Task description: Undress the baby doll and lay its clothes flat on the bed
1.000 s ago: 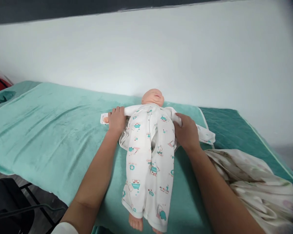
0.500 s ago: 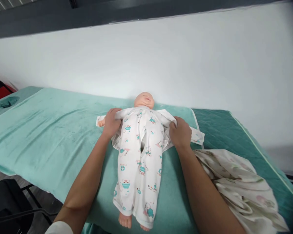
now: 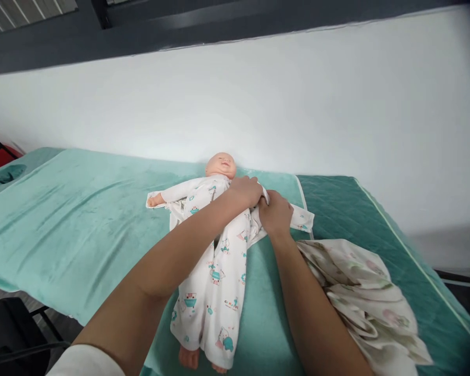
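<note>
A baby doll lies on its back on the bed, head toward the wall and bare feet toward me. It wears white printed baby trousers pulled high on the chest, and a white baby top lies spread beneath and around it. My left hand reaches across the doll's chest, its fingers closed on white cloth of the top near the shoulder on the right. Beside it, my right hand is closed on the same sleeve area. The doll's arm on that side is hidden by cloth and my hands.
Light green plush cloth covers the bed, with a darker green quilted cover at the right. A crumpled floral cloth lies by my right forearm. The white wall runs behind, and a black chair stands lower left.
My left hand has let go of the top at the left side and crossed over the doll to the right sleeve. My right hand stays on that side. The view has shifted slightly.
</note>
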Demonstrator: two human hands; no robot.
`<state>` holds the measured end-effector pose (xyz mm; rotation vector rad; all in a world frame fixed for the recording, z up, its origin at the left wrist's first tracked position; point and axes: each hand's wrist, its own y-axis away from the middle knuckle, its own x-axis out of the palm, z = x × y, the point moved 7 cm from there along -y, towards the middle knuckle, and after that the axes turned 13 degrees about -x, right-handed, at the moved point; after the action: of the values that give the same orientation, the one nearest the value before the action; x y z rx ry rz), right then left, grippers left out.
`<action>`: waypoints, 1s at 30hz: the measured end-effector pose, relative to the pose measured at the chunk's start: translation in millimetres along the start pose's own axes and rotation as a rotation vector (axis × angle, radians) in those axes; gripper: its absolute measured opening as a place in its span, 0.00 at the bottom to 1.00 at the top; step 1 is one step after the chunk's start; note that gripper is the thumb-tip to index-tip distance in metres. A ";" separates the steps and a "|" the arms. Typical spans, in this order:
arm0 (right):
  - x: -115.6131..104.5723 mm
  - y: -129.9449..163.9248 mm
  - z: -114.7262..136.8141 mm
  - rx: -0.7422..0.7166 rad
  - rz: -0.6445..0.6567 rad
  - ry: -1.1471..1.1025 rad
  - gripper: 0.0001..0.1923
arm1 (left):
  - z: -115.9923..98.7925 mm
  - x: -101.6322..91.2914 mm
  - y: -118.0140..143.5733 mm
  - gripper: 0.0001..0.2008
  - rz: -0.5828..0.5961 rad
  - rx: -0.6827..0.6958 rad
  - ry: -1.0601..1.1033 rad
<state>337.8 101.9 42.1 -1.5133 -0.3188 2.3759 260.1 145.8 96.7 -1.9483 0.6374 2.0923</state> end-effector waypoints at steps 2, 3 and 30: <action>1.5 -0.7 -0.1 0.007 0.006 -0.009 0.19 | -6.6 9.3 -10.0 0.12 0.041 -0.012 -0.029; 1.9 -1.2 -1.0 0.017 0.007 -0.013 0.18 | -8.6 12.9 -13.3 0.11 0.055 -0.017 -0.043; 0.3 0.2 -40.9 0.242 -0.092 -0.241 0.15 | -10.6 5.4 -5.9 0.19 -0.082 0.150 -0.245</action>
<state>374.8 102.7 24.6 -1.0857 -0.1430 2.4242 271.6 145.5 90.0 -1.5810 0.6317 2.1210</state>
